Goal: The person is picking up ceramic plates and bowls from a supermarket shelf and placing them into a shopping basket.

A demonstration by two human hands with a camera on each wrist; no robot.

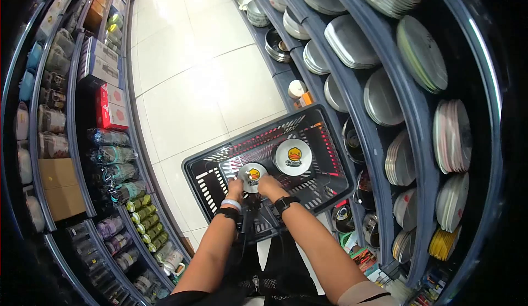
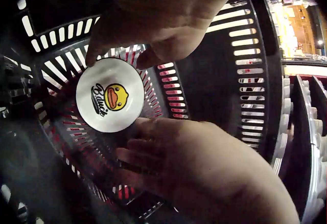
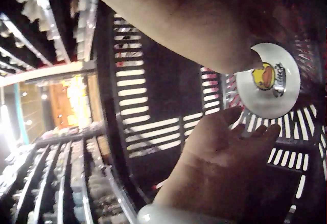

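Observation:
Both hands hold a small round white plate (image 1: 248,169) with a yellow duck print, over the black shopping basket (image 1: 192,169). My left hand (image 1: 235,188) grips its left edge, while my right hand (image 1: 269,186) has the opposite edge. In the left wrist view, the plate (image 2: 94,106) has a thin dark rim, and the right hand's fingers (image 2: 148,155) reach under it. The right wrist view shows part of the plate (image 3: 286,93) covered by the right hand (image 3: 214,35). A larger white duck-print dish (image 1: 302,165) lies in the basket, right of the held plate.
Shelves of stacked plates (image 1: 383,97) and bowls line the right side, close to the basket. On the left, shelves hold glassware, wrapped cups and boxes (image 1: 113,105). A tiled floor (image 1: 181,58) runs ahead between them.

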